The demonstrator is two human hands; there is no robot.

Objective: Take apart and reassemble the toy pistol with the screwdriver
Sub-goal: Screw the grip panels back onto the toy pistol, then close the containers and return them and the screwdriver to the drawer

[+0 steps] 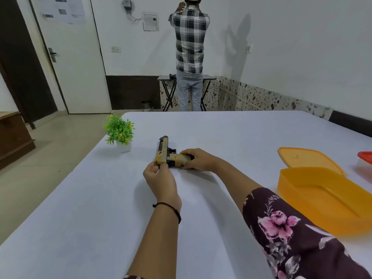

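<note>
We have open table [80, 218] surface to our left and front. A potted plant [119, 130] stands far-left; an orange tub [314, 210] and lid [306, 160] crowd the right

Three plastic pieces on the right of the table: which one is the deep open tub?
The orange tub nearest the camera. The flat orange lid lies behind it; the red piece is cut off at the right edge.

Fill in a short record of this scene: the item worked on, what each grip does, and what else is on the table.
Item: toy pistol, gold and black, muzzle pointing away
Left grip: pinches the pistol's near end
Right grip: holds its handle end
Screwdriver: none visible
Surface: white table
Also there: potted plant, open orange tub, orange lid
</note>
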